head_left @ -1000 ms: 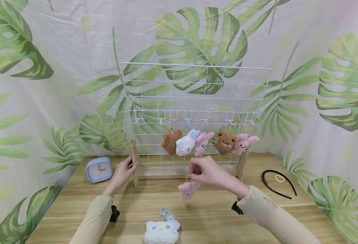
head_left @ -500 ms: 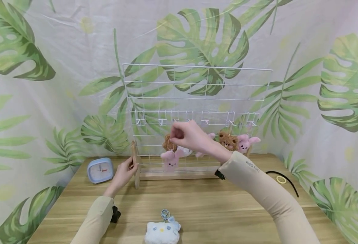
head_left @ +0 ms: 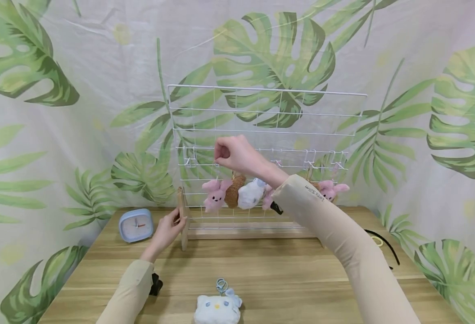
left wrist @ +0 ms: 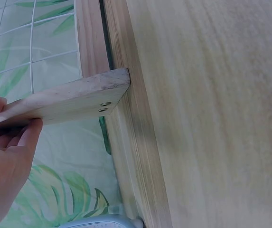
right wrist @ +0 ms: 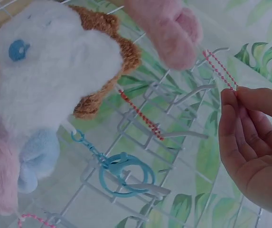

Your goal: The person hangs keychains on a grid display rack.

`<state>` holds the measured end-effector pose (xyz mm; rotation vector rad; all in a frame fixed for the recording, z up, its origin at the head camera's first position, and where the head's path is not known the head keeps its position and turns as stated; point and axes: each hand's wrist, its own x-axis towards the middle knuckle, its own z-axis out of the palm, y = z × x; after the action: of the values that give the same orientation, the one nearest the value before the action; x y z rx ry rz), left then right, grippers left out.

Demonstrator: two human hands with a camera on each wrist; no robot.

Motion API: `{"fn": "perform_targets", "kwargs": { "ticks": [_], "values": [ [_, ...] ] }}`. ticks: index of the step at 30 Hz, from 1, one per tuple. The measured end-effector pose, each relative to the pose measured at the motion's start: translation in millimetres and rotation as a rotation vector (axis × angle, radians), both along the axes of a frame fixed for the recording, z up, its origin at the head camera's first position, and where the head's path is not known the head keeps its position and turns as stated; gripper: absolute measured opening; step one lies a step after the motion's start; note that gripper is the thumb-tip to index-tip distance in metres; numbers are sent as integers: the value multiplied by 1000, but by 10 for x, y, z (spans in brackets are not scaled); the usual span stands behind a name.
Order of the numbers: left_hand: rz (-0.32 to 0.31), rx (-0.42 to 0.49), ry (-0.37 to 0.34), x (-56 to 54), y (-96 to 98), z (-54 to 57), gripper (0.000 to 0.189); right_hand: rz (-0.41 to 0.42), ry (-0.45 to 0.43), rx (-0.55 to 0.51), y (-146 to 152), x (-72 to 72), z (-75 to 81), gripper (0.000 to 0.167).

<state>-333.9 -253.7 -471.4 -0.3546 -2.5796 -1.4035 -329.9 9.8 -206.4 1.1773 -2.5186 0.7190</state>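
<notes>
My right hand [head_left: 239,155] is raised at the left half of the white wire grid rack [head_left: 267,90]. Between thumb and forefinger it pinches the pink bead chain [right wrist: 221,71] of a pink bunny plush keychain [head_left: 214,195]. In the right wrist view the chain loop is at the tip of a white hook [right wrist: 192,94]; whether the hook passes through it I cannot tell. My left hand [head_left: 167,229] holds the rack's wooden side post [left wrist: 69,97], thumb and fingers on either side. Right of the bunny hang a brown plush [head_left: 234,191] and a white plush [head_left: 251,194].
A white cat plush keychain [head_left: 218,310] lies at the table's front. A blue clock [head_left: 136,225] stands left of the rack. At the right lie a black headband [head_left: 392,248] and a yellow ring [head_left: 377,241], partly behind my sleeve. Another pink bunny [head_left: 333,189] hangs at the rack's right.
My right hand has lifted the pink bunny keychain from low over the table, up and left to the hooks. The left hand keeps its hold on the post.
</notes>
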Motion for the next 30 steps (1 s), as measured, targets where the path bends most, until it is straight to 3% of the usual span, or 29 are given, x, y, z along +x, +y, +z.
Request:
{"fn": "perform_targets", "kwargs": {
  "ticks": [7, 20, 25, 30],
  "values": [
    [3, 8, -12, -2, 19, 5, 56, -69, -49, 17, -20, -143, -7, 6],
    [8, 14, -10, 9, 28, -1, 55, -114, -4, 73, -79, -281, -121, 9],
    [8, 14, -6, 3, 26, -8, 55, -110, -23, 41, -20, -208, -98, 7],
    [10, 20, -10, -10, 5, -7, 55, -47, -26, -54, 105, 26, -38, 6]
  ]
}}
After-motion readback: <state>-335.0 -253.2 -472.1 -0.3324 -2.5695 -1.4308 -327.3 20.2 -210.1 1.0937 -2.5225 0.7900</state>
